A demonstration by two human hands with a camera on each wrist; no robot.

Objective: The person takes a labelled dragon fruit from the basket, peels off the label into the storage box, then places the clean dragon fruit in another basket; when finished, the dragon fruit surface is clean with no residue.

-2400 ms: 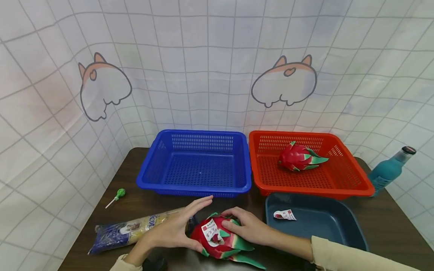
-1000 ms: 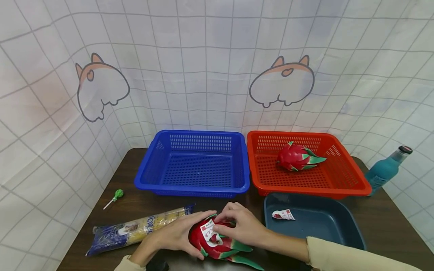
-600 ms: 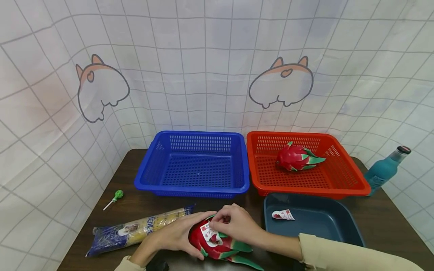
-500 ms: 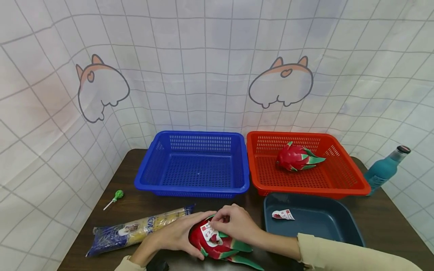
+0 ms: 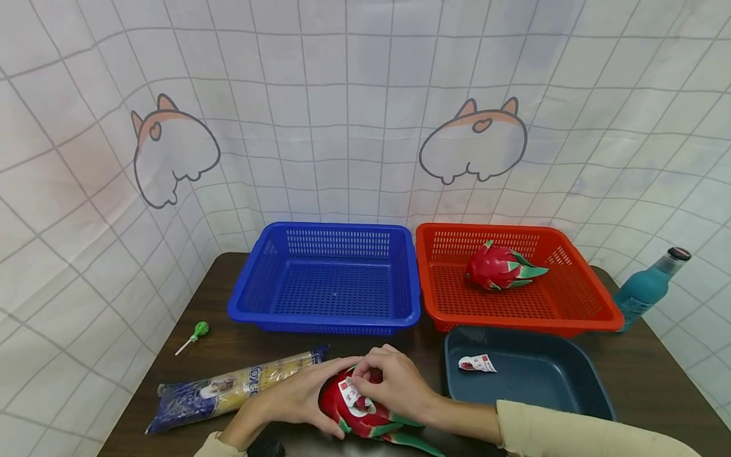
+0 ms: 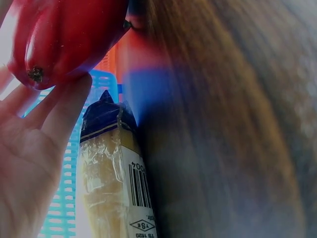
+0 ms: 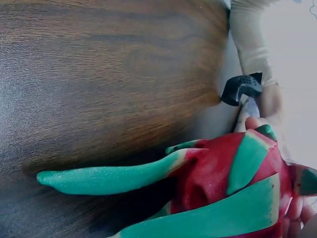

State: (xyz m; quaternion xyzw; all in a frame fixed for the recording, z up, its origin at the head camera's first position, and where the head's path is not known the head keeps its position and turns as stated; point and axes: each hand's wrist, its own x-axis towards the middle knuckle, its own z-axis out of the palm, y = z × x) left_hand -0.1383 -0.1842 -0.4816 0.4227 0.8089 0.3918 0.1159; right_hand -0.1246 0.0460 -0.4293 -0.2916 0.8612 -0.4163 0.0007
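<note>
A red dragon fruit with green leaf tips (image 5: 377,428) lies at the table's front, its leaves pointing right in the head view. My left hand (image 5: 294,395) holds its left side, thumb in front and fingers behind. A white printed sticker (image 5: 348,395) sits on the fruit's upper side. With thumb and forefinger, my right hand (image 5: 400,383) pinches the sticker's upper right edge; how far that edge is lifted cannot be told. The left wrist view shows the fruit's smooth end (image 6: 74,39) against my left fingers. Green leaves (image 7: 114,178) stretch over the table in the right wrist view.
Behind stand a blue basket (image 5: 337,322) and a red basket (image 5: 531,322) with another dragon fruit (image 5: 497,266). A dark tray (image 5: 531,387) at right holds a loose sticker (image 5: 477,363). A pasta packet (image 5: 228,387), a green lollipop (image 5: 200,330) and a blue bottle (image 5: 645,289) lie around.
My left hand has closed in on the dragon fruit and then stayed still. My right hand has gone from resting on the fruit to pinching the sticker, and has shifted slightly left and down.
</note>
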